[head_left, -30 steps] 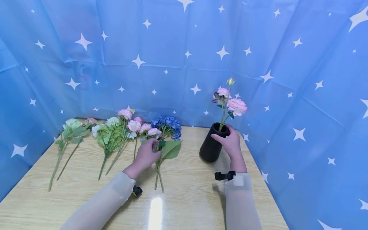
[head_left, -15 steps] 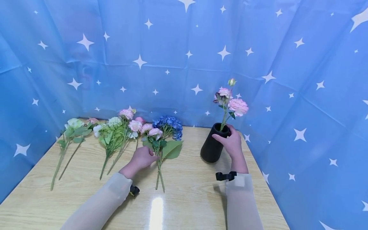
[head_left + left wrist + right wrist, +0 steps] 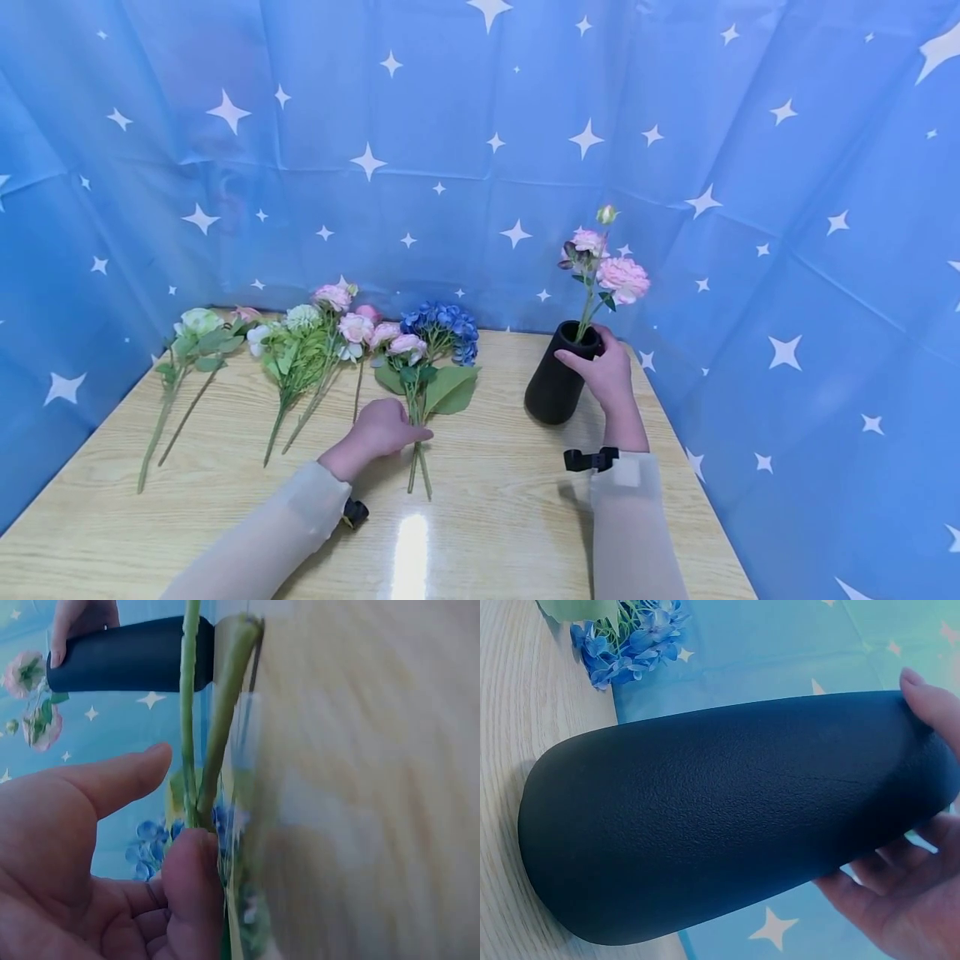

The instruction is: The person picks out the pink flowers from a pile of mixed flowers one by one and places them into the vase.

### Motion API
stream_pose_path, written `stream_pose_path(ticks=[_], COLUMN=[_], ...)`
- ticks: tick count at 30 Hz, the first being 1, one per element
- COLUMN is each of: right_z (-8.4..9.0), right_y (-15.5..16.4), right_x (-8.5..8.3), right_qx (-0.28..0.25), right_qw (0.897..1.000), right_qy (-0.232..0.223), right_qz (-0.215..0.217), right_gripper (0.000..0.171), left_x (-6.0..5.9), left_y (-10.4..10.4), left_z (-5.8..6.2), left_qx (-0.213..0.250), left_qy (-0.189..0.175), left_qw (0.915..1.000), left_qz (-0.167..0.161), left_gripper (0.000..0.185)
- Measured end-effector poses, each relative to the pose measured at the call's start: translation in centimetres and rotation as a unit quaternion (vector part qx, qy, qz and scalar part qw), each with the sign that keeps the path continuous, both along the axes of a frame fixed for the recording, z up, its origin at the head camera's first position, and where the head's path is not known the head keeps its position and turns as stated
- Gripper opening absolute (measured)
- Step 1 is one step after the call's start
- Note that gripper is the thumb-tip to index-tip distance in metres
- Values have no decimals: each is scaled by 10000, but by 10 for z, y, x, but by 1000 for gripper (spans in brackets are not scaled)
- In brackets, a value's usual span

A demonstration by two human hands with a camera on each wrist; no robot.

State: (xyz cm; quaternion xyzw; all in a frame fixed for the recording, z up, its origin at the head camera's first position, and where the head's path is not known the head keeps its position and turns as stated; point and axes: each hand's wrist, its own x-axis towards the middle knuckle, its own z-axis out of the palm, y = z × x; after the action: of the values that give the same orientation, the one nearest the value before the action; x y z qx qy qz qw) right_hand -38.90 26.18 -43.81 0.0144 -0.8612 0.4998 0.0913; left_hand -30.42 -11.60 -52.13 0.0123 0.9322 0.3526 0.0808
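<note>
My left hand [image 3: 385, 429] is low over the table at two crossing green stems [image 3: 417, 467]. One belongs to a blue hydrangea [image 3: 442, 327], the other to a spray of pink flowers [image 3: 407, 347]. In the left wrist view the index fingertip [image 3: 196, 847] is right at the stems [image 3: 225, 720], while the thumb [image 3: 135, 776] stands apart from them. My right hand [image 3: 609, 375] grips a black vase [image 3: 551, 387] near its rim, thumb on one side and fingers on the other. The vase leans to the right and has pink peonies [image 3: 621, 279] with a bud in it.
Further left on the wooden table [image 3: 487, 533] lie pink flowers [image 3: 356, 327], a green and white bunch [image 3: 300, 350], and a pale green flower [image 3: 198, 323] beside a thin stem [image 3: 183, 421]. A blue star-patterned curtain [image 3: 435, 125] closes off the back and sides.
My left hand has moved down from the leaves and blooms to the lower part of the crossing stems. The right hand keeps its grip on the tilted vase.
</note>
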Motion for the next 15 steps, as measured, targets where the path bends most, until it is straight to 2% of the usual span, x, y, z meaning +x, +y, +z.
stream_pose_path(ticks=[6,10,15], right_z=[0,0,-1], right_y=[0,1,1], right_x=[-1,-1,0], right_qx=[-5,20,4], right_qw=[10000,10000,10000], right_qy=[44,67,56], right_qz=[21,39,78], right_gripper=[87,86,86], left_x=[9,12,9], left_y=[11,11,2], left_z=[2,4,9], left_qx=[-214,-164,-205], left_qy=[67,-13,-55], left_qw=[9992,9993,9994], left_qz=[-336,-328,-277], left_gripper=[59,53,49])
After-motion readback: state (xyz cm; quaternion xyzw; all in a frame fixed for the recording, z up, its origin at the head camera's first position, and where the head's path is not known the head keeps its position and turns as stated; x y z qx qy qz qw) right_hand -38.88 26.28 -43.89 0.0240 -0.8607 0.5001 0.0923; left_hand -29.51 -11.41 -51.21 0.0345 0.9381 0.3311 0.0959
